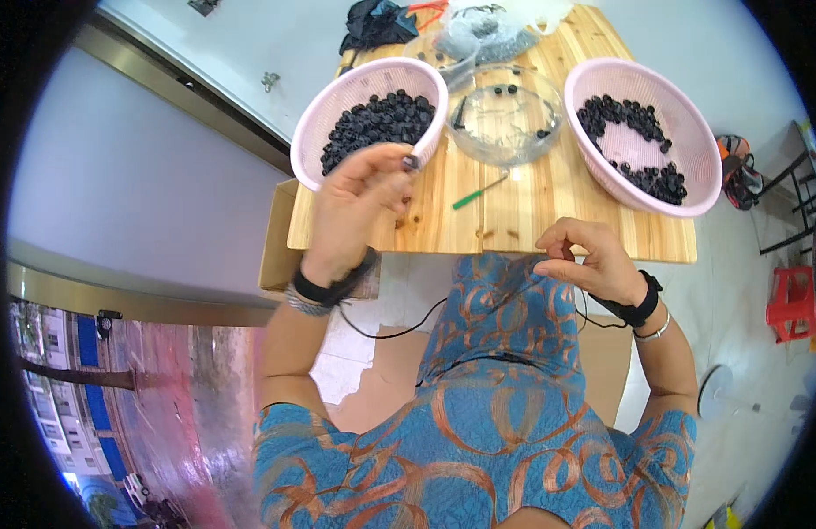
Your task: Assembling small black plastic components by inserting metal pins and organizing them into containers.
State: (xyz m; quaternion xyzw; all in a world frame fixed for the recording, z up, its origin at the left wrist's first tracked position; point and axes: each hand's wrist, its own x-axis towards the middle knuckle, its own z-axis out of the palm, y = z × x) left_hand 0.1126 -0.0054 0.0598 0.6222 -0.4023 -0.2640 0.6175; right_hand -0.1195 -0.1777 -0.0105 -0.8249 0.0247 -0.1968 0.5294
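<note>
Pale wooden table (434, 220), small black rounded piece (411, 163) in left fingers (379, 157)

Head-worn fisheye view, facing down, close above torso (505, 423), wooden table (430, 220) ahead

Matt pieces (373, 128), plastic baskets (633, 145), smooth wooden table (527, 207)

Both mesh baskets (627, 144) are pale pink, the small parts (373, 123) inside black. The screwdriver handle (467, 200) is green, the wooden table (531, 198) honey-yellow with brown knots, the clothing (505, 414) blue with coppery swirls, the plastic stool (790, 304) red.
</note>
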